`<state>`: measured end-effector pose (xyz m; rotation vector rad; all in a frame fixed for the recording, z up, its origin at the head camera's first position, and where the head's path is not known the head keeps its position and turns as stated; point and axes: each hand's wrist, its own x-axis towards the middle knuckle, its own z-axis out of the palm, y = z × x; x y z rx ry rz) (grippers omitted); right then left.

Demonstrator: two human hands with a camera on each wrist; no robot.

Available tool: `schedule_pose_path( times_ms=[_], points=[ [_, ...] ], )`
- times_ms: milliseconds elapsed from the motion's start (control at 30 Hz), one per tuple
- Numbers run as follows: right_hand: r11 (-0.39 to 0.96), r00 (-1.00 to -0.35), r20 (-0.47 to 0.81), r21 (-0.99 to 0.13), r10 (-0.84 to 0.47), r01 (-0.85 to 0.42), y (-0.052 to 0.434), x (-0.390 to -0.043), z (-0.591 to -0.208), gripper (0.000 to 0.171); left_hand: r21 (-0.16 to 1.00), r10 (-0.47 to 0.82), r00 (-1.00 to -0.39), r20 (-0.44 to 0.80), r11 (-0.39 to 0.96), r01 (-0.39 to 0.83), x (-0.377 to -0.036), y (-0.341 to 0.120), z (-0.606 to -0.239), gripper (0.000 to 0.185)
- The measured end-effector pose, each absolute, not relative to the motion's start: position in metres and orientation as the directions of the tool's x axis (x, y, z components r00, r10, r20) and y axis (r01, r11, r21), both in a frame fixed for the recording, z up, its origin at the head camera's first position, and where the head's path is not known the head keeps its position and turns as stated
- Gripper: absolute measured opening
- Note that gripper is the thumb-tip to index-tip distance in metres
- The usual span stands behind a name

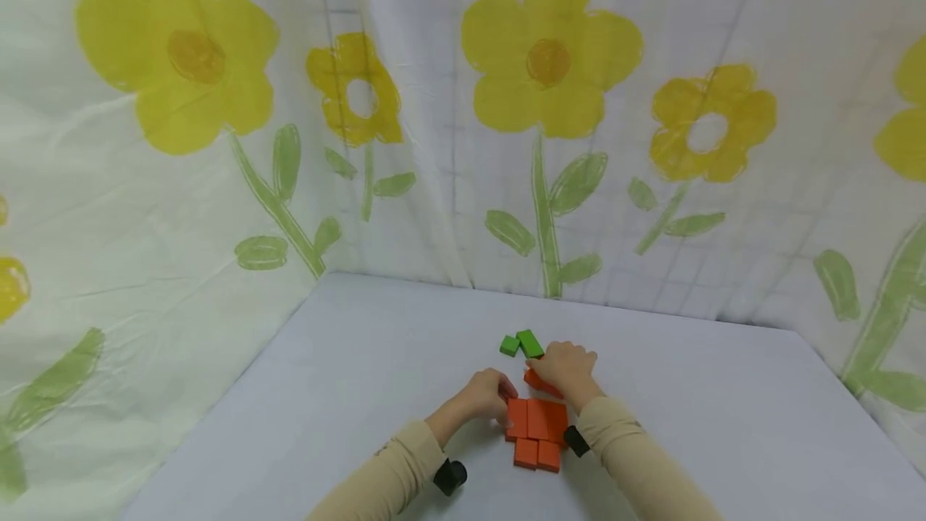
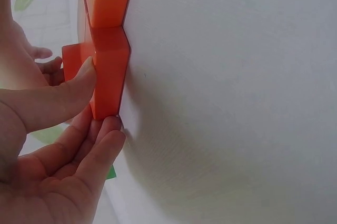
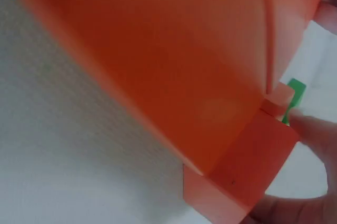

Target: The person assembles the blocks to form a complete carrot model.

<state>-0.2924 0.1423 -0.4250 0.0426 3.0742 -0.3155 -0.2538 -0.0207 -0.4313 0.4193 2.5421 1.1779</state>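
Observation:
Several orange-red blocks lie close together on the table, among them a wide block (image 1: 547, 420) and a narrower left block (image 1: 517, 418). My left hand (image 1: 488, 396) is at the left block; its thumb (image 2: 79, 90) presses one face and its fingertips bend round the end. My right hand (image 1: 567, 368) pinches another orange-red block (image 3: 253, 155) just beyond the wide one, with fingers on opposite sides. Part of that block is hidden under the hand in the head view. Two smaller orange-red blocks sit at the near side, including a small near block (image 1: 526, 453).
Just past the right hand lie a small green block (image 1: 510, 345) and a longer green block (image 1: 530, 343), set at an angle to each other. The white table (image 1: 376, 328) ends at a hanging cloth (image 1: 434, 183) printed with yellow flowers.

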Motion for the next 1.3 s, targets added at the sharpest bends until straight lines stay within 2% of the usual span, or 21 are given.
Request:
schedule_pose_path(
  times_ms=[100, 300, 433, 567, 800, 900, 1033, 1133, 1300],
  points=[
    [0.974, -0.998, -0.042, -0.218, 0.048, 0.056, 0.141, -0.292, -0.426, 0.045, 0.775, 0.39, -0.909, -0.148, 0.617, 0.138, -0.253, -0.02, -0.432, 0.028],
    [0.957, -0.997, -0.039, -0.278, 0.071, 0.079, 0.137, -0.293, -0.426, 0.032, 0.784, 0.397, -0.908, -0.133, 0.603, 0.149, -0.253, -0.019, -0.434, 0.027],
    [0.952, -0.998, -0.034, -0.3, 0.046, 0.054, 0.136, -0.293, -0.425, 0.031, 0.787, 0.4, -0.907, -0.128, 0.598, 0.153, -0.254, -0.019, -0.436, 0.028],
    [0.928, -1.0, 0.002, -0.372, 0.009, 0.007, 0.139, -0.289, -0.415, 0.032, 0.785, 0.4, -0.908, -0.122, 0.6, 0.158, -0.255, -0.019, -0.435, 0.027],
    [0.844, -0.976, 0.094, -0.491, -0.197, -0.217, 0.154, -0.272, -0.391, 0.021, 0.773, 0.402, -0.907, -0.123, 0.613, 0.167, -0.257, -0.019, -0.432, 0.027],
    [0.794, -0.94, 0.107, -0.509, -0.324, -0.332, 0.163, -0.254, -0.386, 0.019, 0.77, 0.406, -0.906, -0.115, 0.613, 0.177, -0.256, -0.019, -0.434, 0.028],
    [0.684, -0.86, 0.113, -0.559, -0.498, -0.47, 0.174, -0.224, -0.387, 0.022, 0.765, 0.404, -0.907, -0.12, 0.619, 0.174, -0.255, -0.018, -0.436, 0.028],
    [0.64, -0.822, 0.085, -0.584, -0.563, -0.499, 0.177, -0.203, -0.393, 0.025, 0.759, 0.393, -0.909, -0.137, 0.632, 0.159, -0.255, -0.018, -0.436, 0.028],
    [0.663, -0.803, -0.02, -0.576, -0.595, -0.477, 0.17, -0.177, -0.409, 0.023, 0.751, 0.385, -0.913, -0.137, 0.641, 0.158, -0.256, -0.019, -0.435, 0.029]
  ],
)
